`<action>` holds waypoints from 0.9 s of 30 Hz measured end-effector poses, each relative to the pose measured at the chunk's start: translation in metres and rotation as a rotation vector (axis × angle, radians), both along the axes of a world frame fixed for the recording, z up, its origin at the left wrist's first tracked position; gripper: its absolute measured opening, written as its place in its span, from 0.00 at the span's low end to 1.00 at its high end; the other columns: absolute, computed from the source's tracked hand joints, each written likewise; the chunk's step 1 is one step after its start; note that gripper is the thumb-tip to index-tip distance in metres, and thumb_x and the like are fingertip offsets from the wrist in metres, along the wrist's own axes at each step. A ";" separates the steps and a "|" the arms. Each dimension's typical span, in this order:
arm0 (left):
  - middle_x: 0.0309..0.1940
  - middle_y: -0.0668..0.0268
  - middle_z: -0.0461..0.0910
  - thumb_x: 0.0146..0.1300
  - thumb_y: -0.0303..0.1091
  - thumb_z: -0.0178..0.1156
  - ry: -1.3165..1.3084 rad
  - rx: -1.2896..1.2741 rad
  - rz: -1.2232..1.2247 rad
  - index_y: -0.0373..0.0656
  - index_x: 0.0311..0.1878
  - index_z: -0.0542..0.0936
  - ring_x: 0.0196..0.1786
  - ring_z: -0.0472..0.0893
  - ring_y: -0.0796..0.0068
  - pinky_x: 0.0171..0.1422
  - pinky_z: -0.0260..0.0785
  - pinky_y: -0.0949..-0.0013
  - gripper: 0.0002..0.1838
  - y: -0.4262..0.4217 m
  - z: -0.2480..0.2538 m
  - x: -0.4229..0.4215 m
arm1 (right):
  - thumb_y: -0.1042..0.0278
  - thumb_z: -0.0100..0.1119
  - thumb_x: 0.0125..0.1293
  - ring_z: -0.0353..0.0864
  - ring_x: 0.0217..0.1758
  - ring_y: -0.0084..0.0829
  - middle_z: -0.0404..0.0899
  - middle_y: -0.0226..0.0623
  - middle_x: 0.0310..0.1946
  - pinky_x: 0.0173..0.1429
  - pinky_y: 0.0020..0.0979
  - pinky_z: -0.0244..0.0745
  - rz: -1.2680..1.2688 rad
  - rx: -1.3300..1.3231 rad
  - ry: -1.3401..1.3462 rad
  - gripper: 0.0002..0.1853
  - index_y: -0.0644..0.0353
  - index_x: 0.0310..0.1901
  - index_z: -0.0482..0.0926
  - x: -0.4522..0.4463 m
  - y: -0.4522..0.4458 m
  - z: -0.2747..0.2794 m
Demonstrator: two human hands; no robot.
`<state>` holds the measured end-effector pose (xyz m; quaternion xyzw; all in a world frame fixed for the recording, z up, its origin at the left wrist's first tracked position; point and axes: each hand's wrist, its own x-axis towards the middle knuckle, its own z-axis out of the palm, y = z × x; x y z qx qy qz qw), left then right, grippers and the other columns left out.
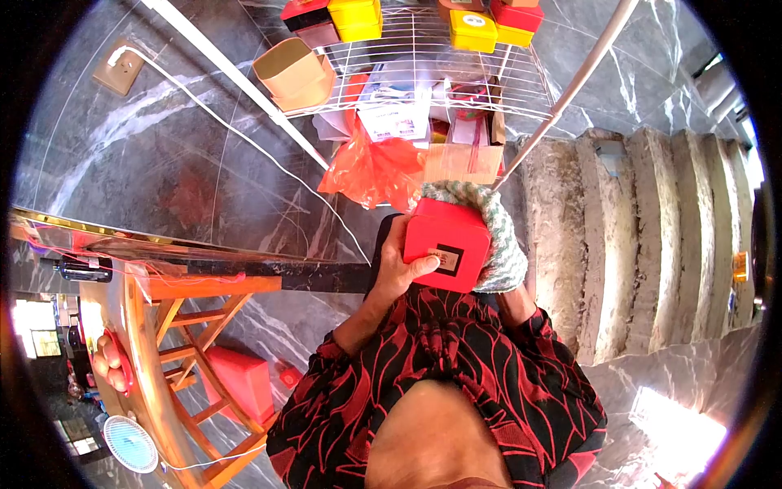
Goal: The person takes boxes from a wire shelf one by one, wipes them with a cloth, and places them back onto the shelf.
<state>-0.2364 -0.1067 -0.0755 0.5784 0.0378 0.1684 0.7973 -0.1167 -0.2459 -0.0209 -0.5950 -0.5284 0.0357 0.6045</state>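
A red box (446, 236) with a black and gold label is held in front of my body. My left hand (397, 265) grips its left side, with the thumb resting on the face near the label. On the box's right side lies a green and white knitted cloth (501, 244), pressed against the box's edge. My right hand is hidden beneath this knitted piece; only the wrist (515, 306) shows below it.
Ahead stands a white wire rack (407, 49) holding yellow, red and tan boxes (289, 69). An orange-red plastic bag (375, 167) hangs low there. Concrete steps (603, 244) rise on the right. At left are a wooden chair (191, 354) and a white cable (244, 138).
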 end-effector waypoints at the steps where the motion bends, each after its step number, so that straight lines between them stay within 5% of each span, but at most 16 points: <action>1: 0.49 0.62 0.70 0.50 0.41 0.70 -0.007 -0.011 0.029 0.36 0.59 0.62 0.53 0.71 0.73 0.59 0.64 0.68 0.37 0.001 0.000 0.000 | 0.64 0.76 0.37 0.71 0.58 0.42 0.70 0.48 0.55 0.64 0.40 0.62 -0.058 0.022 -0.021 0.48 0.66 0.61 0.60 -0.003 0.002 0.004; 2: 0.50 0.62 0.70 0.50 0.41 0.70 -0.016 -0.022 0.059 0.36 0.59 0.62 0.54 0.71 0.73 0.59 0.64 0.68 0.37 0.002 -0.001 0.001 | 0.66 0.73 0.42 0.74 0.54 0.42 0.73 0.47 0.51 0.62 0.38 0.63 -0.116 0.045 -0.042 0.40 0.68 0.57 0.64 -0.004 0.003 0.005; 6: 0.50 0.62 0.72 0.52 0.41 0.68 -0.058 -0.123 0.133 0.36 0.61 0.63 0.52 0.73 0.73 0.58 0.65 0.68 0.36 0.006 -0.002 0.003 | 0.66 0.70 0.45 0.71 0.55 0.50 0.74 0.46 0.51 0.60 0.42 0.61 -0.182 -0.147 0.008 0.40 0.68 0.60 0.62 -0.010 -0.001 -0.045; 8: 0.50 0.62 0.73 0.53 0.41 0.67 -0.072 -0.174 0.153 0.37 0.61 0.63 0.52 0.74 0.73 0.58 0.65 0.67 0.35 0.007 0.002 0.006 | 0.69 0.60 0.56 0.64 0.61 0.52 0.67 0.50 0.58 0.67 0.43 0.54 -0.283 -0.175 -0.153 0.33 0.67 0.63 0.60 -0.015 -0.004 -0.055; 11: 0.50 0.63 0.73 0.53 0.40 0.66 -0.036 -0.107 0.174 0.38 0.61 0.63 0.52 0.73 0.73 0.58 0.66 0.67 0.35 0.011 0.003 0.010 | 0.68 0.57 0.58 0.60 0.65 0.51 0.63 0.51 0.61 0.70 0.42 0.50 -0.218 -0.196 -0.112 0.32 0.67 0.63 0.60 -0.009 -0.005 -0.061; 14: 0.54 0.61 0.69 0.55 0.35 0.67 -0.076 0.112 0.361 0.37 0.62 0.58 0.53 0.73 0.71 0.58 0.66 0.67 0.36 0.008 0.003 0.017 | 0.68 0.56 0.56 0.67 0.59 0.50 0.69 0.50 0.53 0.65 0.43 0.57 -0.388 -0.302 -0.206 0.26 0.67 0.57 0.66 -0.007 -0.008 -0.078; 15: 0.56 0.59 0.67 0.56 0.33 0.67 -0.081 0.123 0.359 0.38 0.63 0.57 0.53 0.73 0.70 0.58 0.67 0.67 0.36 0.011 -0.001 0.018 | 0.67 0.59 0.55 0.70 0.52 0.45 0.71 0.46 0.48 0.57 0.39 0.64 -0.438 -0.296 -0.035 0.26 0.65 0.55 0.67 -0.005 -0.004 -0.079; 17: 0.55 0.59 0.68 0.56 0.34 0.66 -0.105 0.161 0.351 0.38 0.63 0.57 0.53 0.73 0.70 0.58 0.67 0.67 0.36 0.010 -0.001 0.018 | 0.63 0.65 0.48 0.75 0.41 0.38 0.74 0.41 0.38 0.44 0.31 0.72 -0.587 -0.406 -0.319 0.26 0.63 0.49 0.71 -0.003 0.002 -0.047; 22: 0.54 0.59 0.70 0.59 0.34 0.64 -0.055 0.220 0.258 0.37 0.65 0.55 0.53 0.73 0.72 0.58 0.67 0.67 0.36 0.006 -0.009 0.014 | 0.60 0.69 0.41 0.75 0.38 0.43 0.74 0.45 0.37 0.40 0.36 0.72 -0.669 -0.405 -0.425 0.26 0.63 0.43 0.73 0.002 0.007 -0.043; 23: 0.57 0.58 0.67 0.59 0.42 0.65 0.023 0.175 0.222 0.37 0.68 0.52 0.56 0.71 0.71 0.60 0.64 0.66 0.42 0.005 -0.005 0.011 | 0.60 0.68 0.42 0.76 0.37 0.43 0.74 0.45 0.35 0.39 0.36 0.72 -0.766 -0.719 -0.415 0.25 0.62 0.41 0.73 -0.001 0.012 -0.044; 27: 0.61 0.59 0.61 0.53 0.52 0.66 0.018 0.003 0.016 0.39 0.70 0.47 0.63 0.63 0.70 0.66 0.57 0.64 0.51 0.010 -0.003 0.008 | 0.72 0.45 0.57 0.76 0.21 0.33 0.72 0.39 0.21 0.26 0.31 0.71 -0.716 -0.618 -0.242 0.14 0.70 0.44 0.70 -0.020 0.015 -0.023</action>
